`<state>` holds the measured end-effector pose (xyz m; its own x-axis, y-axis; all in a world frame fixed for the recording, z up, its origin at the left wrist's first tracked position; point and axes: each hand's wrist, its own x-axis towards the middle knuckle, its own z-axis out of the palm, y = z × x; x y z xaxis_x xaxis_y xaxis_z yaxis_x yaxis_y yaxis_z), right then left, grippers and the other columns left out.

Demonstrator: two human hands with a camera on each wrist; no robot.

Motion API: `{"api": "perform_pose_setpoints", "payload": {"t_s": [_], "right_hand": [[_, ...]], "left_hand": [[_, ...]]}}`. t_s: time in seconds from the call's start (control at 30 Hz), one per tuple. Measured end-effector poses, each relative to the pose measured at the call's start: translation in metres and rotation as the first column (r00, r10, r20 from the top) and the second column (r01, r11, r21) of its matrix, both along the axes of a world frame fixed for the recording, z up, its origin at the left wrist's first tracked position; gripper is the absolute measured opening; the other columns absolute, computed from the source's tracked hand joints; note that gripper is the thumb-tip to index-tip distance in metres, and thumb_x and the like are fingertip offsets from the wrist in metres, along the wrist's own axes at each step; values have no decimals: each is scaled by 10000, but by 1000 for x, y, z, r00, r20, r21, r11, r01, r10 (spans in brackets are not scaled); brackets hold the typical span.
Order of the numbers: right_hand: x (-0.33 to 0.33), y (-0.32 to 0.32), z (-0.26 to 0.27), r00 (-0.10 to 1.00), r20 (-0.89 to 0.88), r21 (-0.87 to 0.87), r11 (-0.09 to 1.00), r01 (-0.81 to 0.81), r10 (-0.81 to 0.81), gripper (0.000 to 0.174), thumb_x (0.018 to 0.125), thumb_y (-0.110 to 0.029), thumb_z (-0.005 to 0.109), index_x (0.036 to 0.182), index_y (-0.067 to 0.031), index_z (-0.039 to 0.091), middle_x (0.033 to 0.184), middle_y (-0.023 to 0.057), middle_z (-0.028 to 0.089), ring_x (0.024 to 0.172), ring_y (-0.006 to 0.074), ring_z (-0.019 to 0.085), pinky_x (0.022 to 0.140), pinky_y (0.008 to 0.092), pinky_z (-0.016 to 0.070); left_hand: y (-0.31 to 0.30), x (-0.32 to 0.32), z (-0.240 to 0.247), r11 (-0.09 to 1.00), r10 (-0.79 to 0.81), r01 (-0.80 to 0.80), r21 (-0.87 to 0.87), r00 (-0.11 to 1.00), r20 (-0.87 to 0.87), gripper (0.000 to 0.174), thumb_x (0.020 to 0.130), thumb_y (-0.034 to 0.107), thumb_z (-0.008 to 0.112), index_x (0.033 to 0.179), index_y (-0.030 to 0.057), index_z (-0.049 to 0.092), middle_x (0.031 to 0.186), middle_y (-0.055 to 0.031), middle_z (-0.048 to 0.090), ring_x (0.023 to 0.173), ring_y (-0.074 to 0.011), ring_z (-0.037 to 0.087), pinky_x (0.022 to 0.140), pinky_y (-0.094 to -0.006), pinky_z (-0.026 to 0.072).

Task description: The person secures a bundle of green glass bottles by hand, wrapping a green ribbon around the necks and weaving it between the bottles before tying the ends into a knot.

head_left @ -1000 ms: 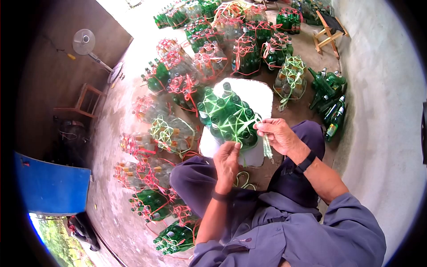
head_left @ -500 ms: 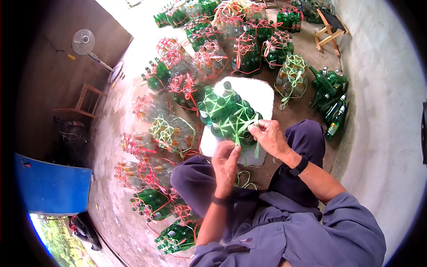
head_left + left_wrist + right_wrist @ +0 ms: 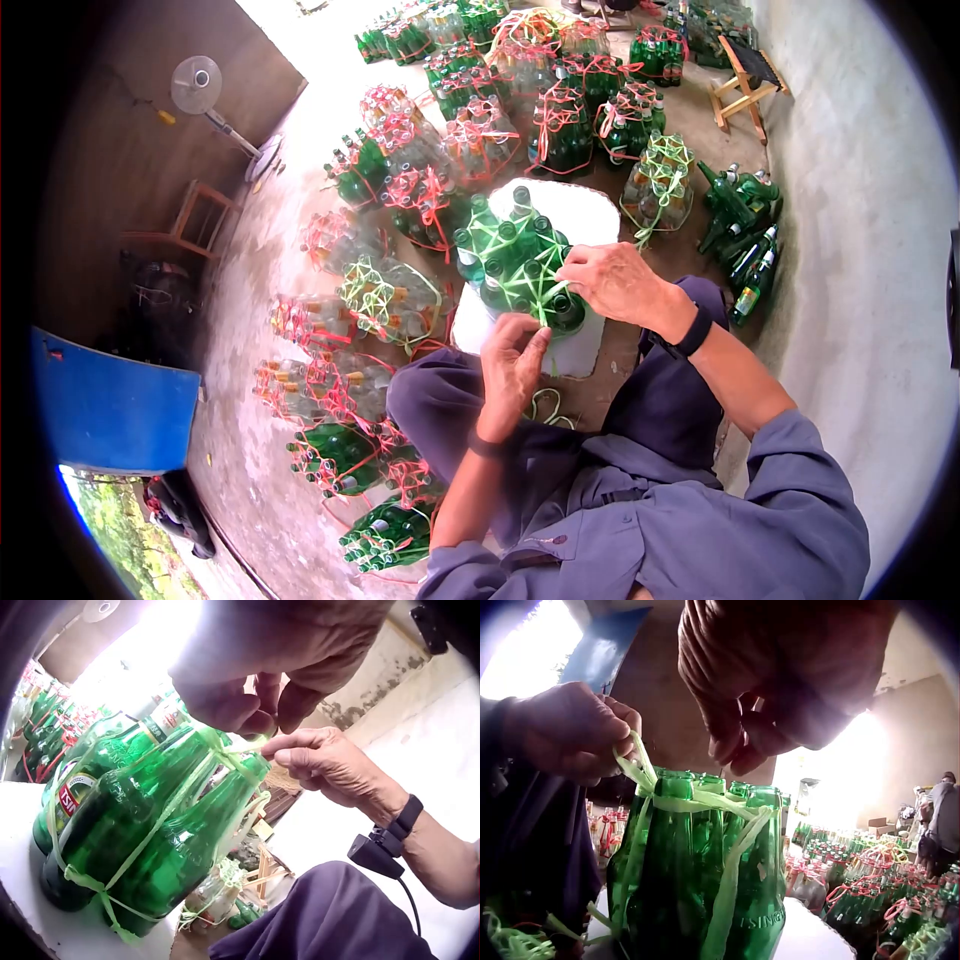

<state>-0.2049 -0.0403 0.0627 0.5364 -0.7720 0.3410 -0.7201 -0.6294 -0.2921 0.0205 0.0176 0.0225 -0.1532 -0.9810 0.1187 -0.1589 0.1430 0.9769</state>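
Note:
In the head view a bundle of green glass bottles (image 3: 508, 240) stands on a white slab, light-green plastic strap (image 3: 520, 292) laced around its necks. My left hand (image 3: 512, 362) is at the bundle's near side, pinching a strap end between thumb and index finger; the right wrist view shows the pinched strap (image 3: 636, 769) running to a bottle neck. My right hand (image 3: 622, 285) is over the bundle's right side, fingers bent and fingertips close above the bottle mouths in the right wrist view. I cannot tell whether those fingertips hold strap.
The white slab (image 3: 585, 215) lies before my crossed legs. Beyond and to the left stand many bottle bundles (image 3: 560, 128) tied with red or green strap. Loose green bottles (image 3: 738, 215) lie by the right wall, near a folding stool (image 3: 745, 85). A loose strap (image 3: 548, 408) lies near my lap.
My right hand, earlier pinching a strap end with its tail hanging, has moved up and inward over the bottle necks. That hanging tail no longer shows. My left hand still pinches its strap.

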Motion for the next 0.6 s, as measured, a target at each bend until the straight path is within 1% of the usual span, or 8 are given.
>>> {"api": "perform_pose_setpoints", "payload": {"t_s": [0.07,0.13,0.17,0.23,0.33,0.37,0.43,0.6], "right_hand": [[5,-3,0,999,-47,17,1000,6,-5,103,853,-109,704,954,-89,718,951,79,633,842,283,672,703,419,549],[7,-7,-3,992,-124,-29,1000,-9,6,62,785,-74,637,825,-64,684,868,128,593,818,307,654,686,446,529],[9,-8,-5,992,-128,-28,1000,-11,7,62,785,-74,637,825,-64,684,868,128,593,818,307,654,686,446,529],[12,-10,-6,984,-179,-52,999,-15,6,22,769,-68,634,769,-47,642,880,146,578,832,304,654,690,442,529],[12,-11,-10,986,-167,-97,995,-38,21,43,769,-63,626,731,-42,618,870,141,584,816,296,658,670,432,530],[12,-11,-11,986,-168,-96,995,-37,21,43,769,-63,626,731,-42,618,870,141,584,816,296,658,670,432,530],[13,-11,-7,976,-214,-91,995,-47,27,38,772,-65,618,759,-32,605,853,140,593,778,299,660,641,425,529],[19,-9,-7,975,-220,-55,998,-23,10,65,800,-72,601,827,-15,584,750,136,615,689,321,660,629,439,527]], "left_hand": [[-1,3,-3,1000,-5,5,8,1000,-24,94,903,15,713,905,-39,636,946,-22,590,815,-80,542,722,-225,429],[-3,6,-7,999,-16,13,-50,998,-59,80,913,24,711,911,-27,650,930,-3,599,781,-68,525,699,-218,417],[-2,7,-8,999,-14,11,-49,998,-63,80,913,24,711,911,-27,650,930,-3,599,781,-68,525,699,-218,417],[0,6,-5,989,18,24,143,958,-285,79,931,49,709,925,-19,669,945,13,613,752,-44,494,674,-208,395],[1,2,-2,989,49,3,145,934,-355,100,960,99,700,957,-1,690,907,21,634,687,-29,476,618,-202,385],[2,2,0,989,49,4,146,933,-356,100,960,99,700,957,-1,690,907,21,634,687,-29,476,618,-202,385],[3,1,5,959,71,47,278,914,-400,133,981,142,681,980,10,701,820,19,640,609,-33,473,558,-198,368],[4,-3,6,949,111,24,314,908,-404,149,995,179,655,979,33,674,731,21,616,542,-39,461,513,-196,341]]}}
